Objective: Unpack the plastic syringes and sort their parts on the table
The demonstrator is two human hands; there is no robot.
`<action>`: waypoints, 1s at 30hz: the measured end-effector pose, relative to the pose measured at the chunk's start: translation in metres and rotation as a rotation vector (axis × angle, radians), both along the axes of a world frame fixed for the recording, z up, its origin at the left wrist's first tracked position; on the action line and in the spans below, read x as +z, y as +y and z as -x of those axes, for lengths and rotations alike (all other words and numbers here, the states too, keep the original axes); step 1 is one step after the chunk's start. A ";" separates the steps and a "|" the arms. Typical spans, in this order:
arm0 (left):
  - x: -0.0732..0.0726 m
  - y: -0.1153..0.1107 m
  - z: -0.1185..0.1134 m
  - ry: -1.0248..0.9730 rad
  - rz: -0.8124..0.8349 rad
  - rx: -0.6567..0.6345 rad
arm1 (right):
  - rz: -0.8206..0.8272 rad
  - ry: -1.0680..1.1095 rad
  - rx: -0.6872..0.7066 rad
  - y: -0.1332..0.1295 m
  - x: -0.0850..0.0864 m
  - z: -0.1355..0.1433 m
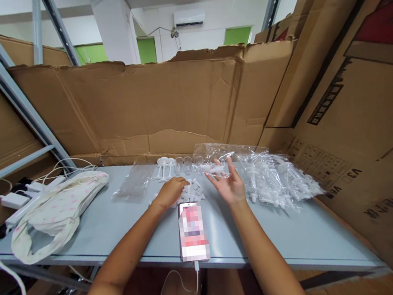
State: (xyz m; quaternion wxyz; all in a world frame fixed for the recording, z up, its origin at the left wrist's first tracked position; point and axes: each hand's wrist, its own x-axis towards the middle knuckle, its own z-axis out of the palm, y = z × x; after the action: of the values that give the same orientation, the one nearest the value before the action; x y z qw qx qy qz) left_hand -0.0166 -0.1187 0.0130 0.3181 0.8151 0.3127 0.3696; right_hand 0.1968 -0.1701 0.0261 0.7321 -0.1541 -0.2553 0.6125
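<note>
My left hand [172, 191] rests at the left edge of a pile of small white plastic pieces [193, 190], its fingers curled together; what they hold, if anything, is hidden. To its right, my right hand [231, 185] is raised palm up with its fingers spread around a clear and white plastic part [213, 169]. Whether the part lies in the fingers or just behind them is hard to tell. Behind the pile stand white parts with round tops [165, 162] and several clear cylinders [188, 161]. A phone [192, 233] with a blurred screen lies in front of the pile.
Clear bags of white parts [274, 181] fill the table's right side. A flat clear bag [134, 180] lies at the left, beside a white cloth bag [58, 210] and power strips [28, 200]. Cardboard walls [163, 104] enclose the grey table [127, 226]. A cable hangs from the phone.
</note>
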 end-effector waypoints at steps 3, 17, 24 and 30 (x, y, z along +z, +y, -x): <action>-0.002 0.008 -0.004 0.055 -0.053 0.000 | -0.001 -0.012 0.005 0.000 0.000 0.000; 0.027 -0.009 -0.012 -0.131 -0.048 0.138 | -0.027 -0.021 0.041 0.000 0.000 0.001; 0.052 -0.015 -0.016 -0.493 0.271 0.119 | -0.045 -0.062 0.083 -0.003 0.002 0.005; 0.054 -0.003 -0.015 -0.499 0.501 -0.034 | -0.073 -0.096 0.146 -0.006 0.003 0.009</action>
State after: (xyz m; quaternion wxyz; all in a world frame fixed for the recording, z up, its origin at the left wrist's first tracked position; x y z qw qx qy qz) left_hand -0.0019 -0.1220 0.0673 0.5809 0.6015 0.2926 0.4638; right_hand 0.1881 -0.1759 0.0288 0.6774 -0.1376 -0.3226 0.6466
